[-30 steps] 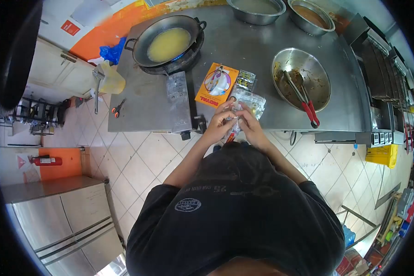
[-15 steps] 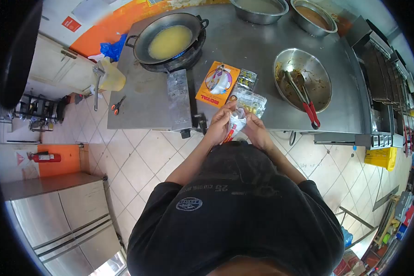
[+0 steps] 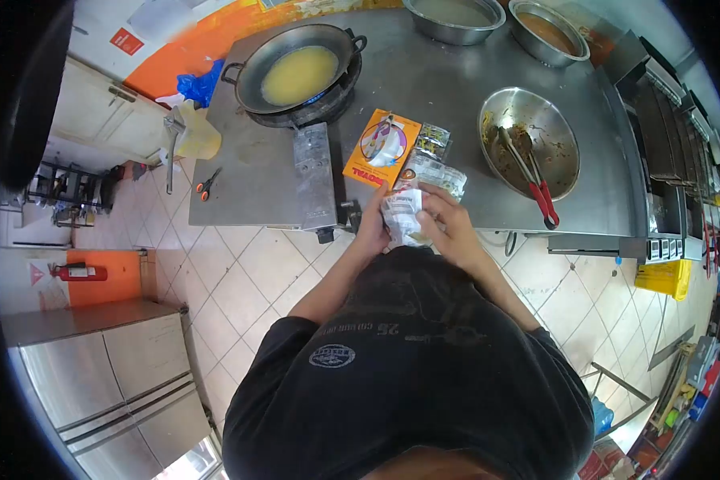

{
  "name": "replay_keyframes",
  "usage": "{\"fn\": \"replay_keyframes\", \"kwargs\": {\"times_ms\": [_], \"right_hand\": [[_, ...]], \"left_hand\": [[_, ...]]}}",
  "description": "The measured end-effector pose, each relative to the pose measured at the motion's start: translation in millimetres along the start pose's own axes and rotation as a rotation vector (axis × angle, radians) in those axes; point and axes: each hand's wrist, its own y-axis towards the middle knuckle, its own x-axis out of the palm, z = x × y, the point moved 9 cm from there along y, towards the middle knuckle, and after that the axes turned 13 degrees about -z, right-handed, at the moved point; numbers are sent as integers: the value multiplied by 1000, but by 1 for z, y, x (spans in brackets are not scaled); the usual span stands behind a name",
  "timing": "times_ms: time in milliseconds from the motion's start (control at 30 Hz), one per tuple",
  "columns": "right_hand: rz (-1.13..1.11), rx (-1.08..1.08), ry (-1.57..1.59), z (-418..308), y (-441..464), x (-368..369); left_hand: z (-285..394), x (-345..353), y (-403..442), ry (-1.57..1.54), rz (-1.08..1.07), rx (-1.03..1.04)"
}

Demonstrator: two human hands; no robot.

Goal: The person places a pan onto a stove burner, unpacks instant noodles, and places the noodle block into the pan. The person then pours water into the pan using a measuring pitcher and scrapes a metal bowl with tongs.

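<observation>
A small white packet [image 3: 402, 214] with print on it is between my two hands at the table's front edge. My left hand [image 3: 373, 224] grips its left side, with the thumb and fingers closed round the edge. My right hand [image 3: 448, 222] holds its right side with bent fingers. Just beyond the hands lie an orange box [image 3: 382, 150], a silver-and-clear packet [image 3: 438, 175] and a dark patterned packet [image 3: 432, 141], all on the steel table [image 3: 256, 180].
A wok [image 3: 252, 76] with yellowish liquid sits over a lit burner. Red-handled tongs [image 3: 541, 200] rest in a steel bowl [image 3: 558, 134]. Scissors [image 3: 206, 186] lie near the left edge. Two basins [image 3: 456, 34] [image 3: 558, 54] stand at the back.
The packet has turned in my hands, so its printed white face now shows. My right hand has shifted over its right side, and my left hand is lower along the left side.
</observation>
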Motion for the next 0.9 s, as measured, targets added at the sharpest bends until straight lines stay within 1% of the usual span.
{"fn": "replay_keyframes", "kwargs": {"times_ms": [67,100,167,200,233,267,333,367,467,567,667,767,867,900], "right_hand": [[-29,193,-181,5,3,1],[-10,170,-253,2,5,2],[22,119,-395,-4,6,6],[27,74,-399,-9,7,8],[30,28,-403,-14,7,10],[33,-19,-407,-19,7,11],[55,24,-544,-17,4,11],[66,50,-611,-15,3,11],[-139,177,-649,7,3,25],[-158,183,-686,25,1,36],[-363,123,-269,56,3,47],[-445,-60,-407,84,-5,68],[-466,195,-103,88,-7,67],[-423,163,-92,75,-6,60]], "left_hand": [[14,-28,5,119,63,118],[16,-19,8,99,47,143],[7,0,4,59,-23,15],[4,11,-2,39,-55,-47],[-5,17,-13,-27,-15,-202],[-8,20,-17,-45,-22,-222],[-20,27,-20,-85,-37,-266],[-26,13,-15,-90,-35,-251],[-29,-22,-8,4,32,-243],[-24,-30,-9,110,113,-188],[-14,-17,-19,213,156,-110],[-3,-8,-24,363,189,-31],[-9,-13,-23,284,169,-79],[-10,-19,-18,287,154,21]]}}
